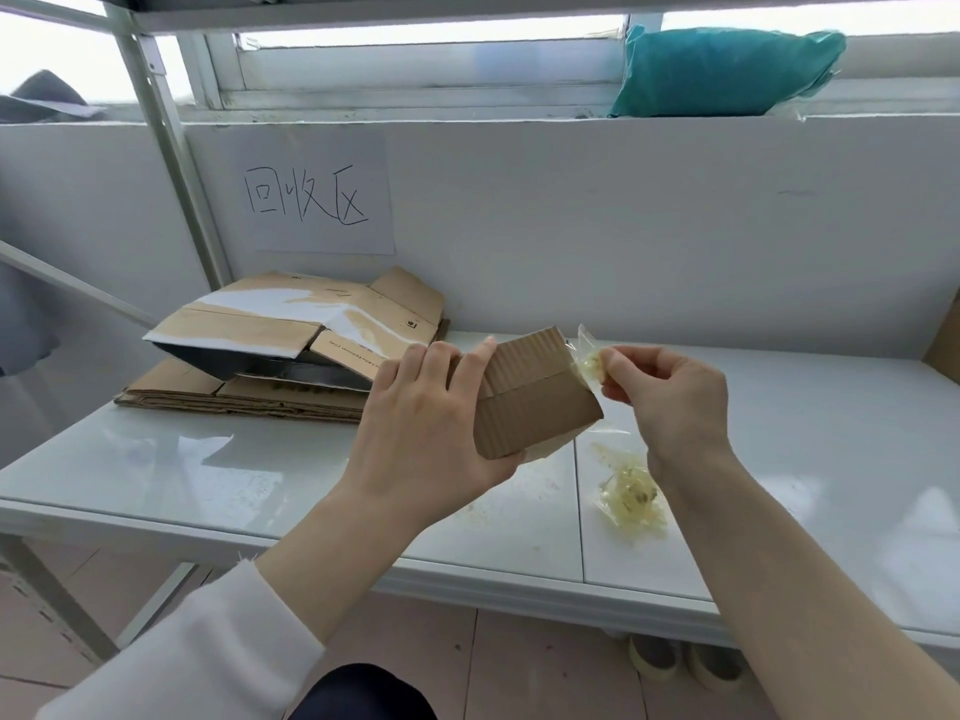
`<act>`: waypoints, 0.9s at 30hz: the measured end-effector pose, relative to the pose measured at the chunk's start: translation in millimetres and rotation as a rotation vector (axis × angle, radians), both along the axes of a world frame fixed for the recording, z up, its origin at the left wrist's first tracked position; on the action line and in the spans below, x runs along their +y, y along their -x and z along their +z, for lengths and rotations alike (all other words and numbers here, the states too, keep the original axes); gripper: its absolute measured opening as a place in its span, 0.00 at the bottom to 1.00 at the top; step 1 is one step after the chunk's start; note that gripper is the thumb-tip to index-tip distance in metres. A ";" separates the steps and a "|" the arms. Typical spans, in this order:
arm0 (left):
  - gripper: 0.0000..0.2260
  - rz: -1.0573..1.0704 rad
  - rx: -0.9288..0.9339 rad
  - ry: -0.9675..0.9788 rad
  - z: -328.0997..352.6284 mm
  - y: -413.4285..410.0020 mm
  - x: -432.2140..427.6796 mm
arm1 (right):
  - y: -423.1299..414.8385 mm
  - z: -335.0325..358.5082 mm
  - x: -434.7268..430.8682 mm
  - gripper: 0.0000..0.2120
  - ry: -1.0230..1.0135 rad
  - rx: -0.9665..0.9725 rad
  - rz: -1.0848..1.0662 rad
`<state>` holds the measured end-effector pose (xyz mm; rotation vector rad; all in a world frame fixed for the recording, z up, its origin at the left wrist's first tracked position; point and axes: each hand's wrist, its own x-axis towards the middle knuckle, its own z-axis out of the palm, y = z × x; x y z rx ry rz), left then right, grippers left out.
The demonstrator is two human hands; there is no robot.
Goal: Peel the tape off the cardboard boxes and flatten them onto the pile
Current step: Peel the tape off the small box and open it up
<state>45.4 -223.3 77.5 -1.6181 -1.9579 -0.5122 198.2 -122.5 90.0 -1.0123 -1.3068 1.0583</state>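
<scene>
Cardboard box (535,397) gripped in left hand (421,433), right hand (670,397) pinching tape strip (589,363) at its right edge — one box held, one tape wad (631,498) on table (260,475).

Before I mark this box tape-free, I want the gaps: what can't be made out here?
Head view only.
- Far side of the box: hidden by its near face and the left hand.
- End of the tape strip: covered by the right hand.
- Print on the pile: too small.
- Cardboard at right: cut by the frame edge.
</scene>
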 end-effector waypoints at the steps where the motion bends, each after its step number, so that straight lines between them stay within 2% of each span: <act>1: 0.39 -0.005 -0.010 -0.001 -0.3 -0.4 0.7 | -0.4 1.4 1.7 0.06 0.051 0.043 0.028; 8: 0.38 -0.034 -0.026 -0.022 -1.1 1.8 2.1 | -3.5 6.8 15.0 0.07 0.202 0.209 0.082; 12: 0.37 -0.044 -0.026 -0.038 1.2 0.8 5.7 | 0.4 5.4 22.2 0.07 0.127 0.169 0.066; 15: 0.36 -0.069 -0.135 -0.090 -1.2 14.3 -3.0 | -22.8 5.2 52.6 0.02 0.157 0.242 -0.125; 16: 0.36 -0.062 -0.195 -0.121 -3.0 22.1 -7.2 | -37.7 2.2 64.2 0.06 0.183 0.260 -0.222; 17: 0.37 -0.049 -0.254 -0.148 -4.6 29.3 -10.5 | -52.2 -4.5 72.2 0.08 0.189 0.214 -0.294; 19: 0.39 -0.027 -0.343 -0.176 -6.2 36.1 -11.8 | -66.2 -25.2 74.2 0.07 0.087 -0.043 -0.362; 21: 0.41 -0.026 -0.383 -0.180 -3.6 30.3 -5.1 | -59.8 -48.0 59.4 0.02 -0.210 -0.336 -0.358; 24: 0.41 -0.041 -0.429 -0.169 -1.5 17.6 3.9 | -44.9 -86.8 41.0 0.04 -0.677 -0.717 -0.234; 27: 0.42 -0.037 -0.438 -0.165 -4.5 14.8 5.1 | -42.3 -123.6 37.0 0.10 -0.765 -0.958 -0.034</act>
